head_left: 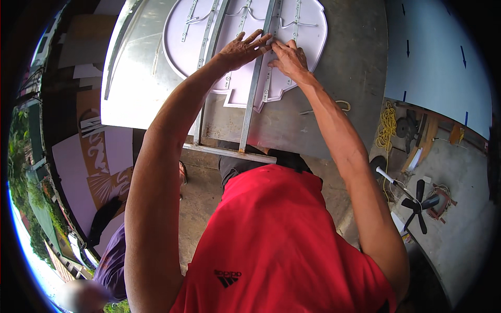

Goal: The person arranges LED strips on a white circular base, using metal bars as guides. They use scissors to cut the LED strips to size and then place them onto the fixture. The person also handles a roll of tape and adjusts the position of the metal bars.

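Observation:
A pale, round-edged sign panel with a notched near edge lies on the metal-topped table. Strips of small light modules run along the panel, and thin white wires cross its far part. Over the panel lies a metal frame with two long rails and a crossbar at my waist. My left hand rests by the right rail, palm down, fingers spread. Just right of that rail, my right hand touches a light strip, index finger stretched and thumb apart. I see nothing held in either hand.
A tool with a pale looped handle lies on the table. To the right are a blue-white sheet, a yellow rope coil and a black-bladed fan. At lower left, another person in a purple sleeve is close by.

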Tool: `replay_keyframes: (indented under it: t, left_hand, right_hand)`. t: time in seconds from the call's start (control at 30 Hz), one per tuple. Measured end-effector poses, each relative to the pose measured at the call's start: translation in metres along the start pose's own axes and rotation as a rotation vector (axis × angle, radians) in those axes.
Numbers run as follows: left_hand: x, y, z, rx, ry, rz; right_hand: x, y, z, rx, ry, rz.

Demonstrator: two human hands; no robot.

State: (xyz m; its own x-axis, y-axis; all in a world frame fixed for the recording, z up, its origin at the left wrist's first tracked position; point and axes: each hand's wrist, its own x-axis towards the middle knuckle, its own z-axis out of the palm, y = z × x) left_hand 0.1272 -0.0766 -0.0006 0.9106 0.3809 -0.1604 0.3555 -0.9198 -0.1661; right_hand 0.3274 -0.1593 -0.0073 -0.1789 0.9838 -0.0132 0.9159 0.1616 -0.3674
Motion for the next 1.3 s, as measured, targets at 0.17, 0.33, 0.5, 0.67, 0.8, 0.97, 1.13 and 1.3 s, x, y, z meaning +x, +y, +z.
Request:
replay_keyframes:
  t: [0.17,0.33,0.5,0.67,0.8,0.97,1.13,1.3]
  left_hand:
    - [0.0,0.001,-0.001,-0.007,0.008,-0.005]
    - [0.001,0.0,0.0,0.005,0.0,-0.007]
    - [-0.001,0.003,-0.006,-0.016,0.025,0.003]
    - [-0.002,0.0,-0.003,-0.069,0.086,0.001]
    - [-0.002,0.0,-0.007,-0.135,0.063,-0.006]
    - [-0.001,-0.001,-0.003,-0.067,0.049,0.005]
    - [-0.001,0.0,-0.001,-0.038,0.067,-0.01]
    - [0.003,-0.001,0.007,-0.013,0.039,-0.007]
  right_hand:
    - [0.001,-0.005,-0.008,0.003,-0.046,0.017]
    - [0.001,-0.005,-0.006,-0.011,-0.014,0.018]
    - [-0.002,-0.002,-0.002,-0.001,0.044,-0.01]
    - [-0.001,0.0,0.0,0.029,0.101,-0.047]
    - [0.0,-0.003,-0.006,0.006,0.006,0.0]
    - [0.001,-0.005,-0.005,-0.013,0.012,0.018]
    - [0.002,-0.007,-0.01,-0.019,-0.017,-0.017]
    - [0.003,0.003,0.005,0.01,0.057,-0.025]
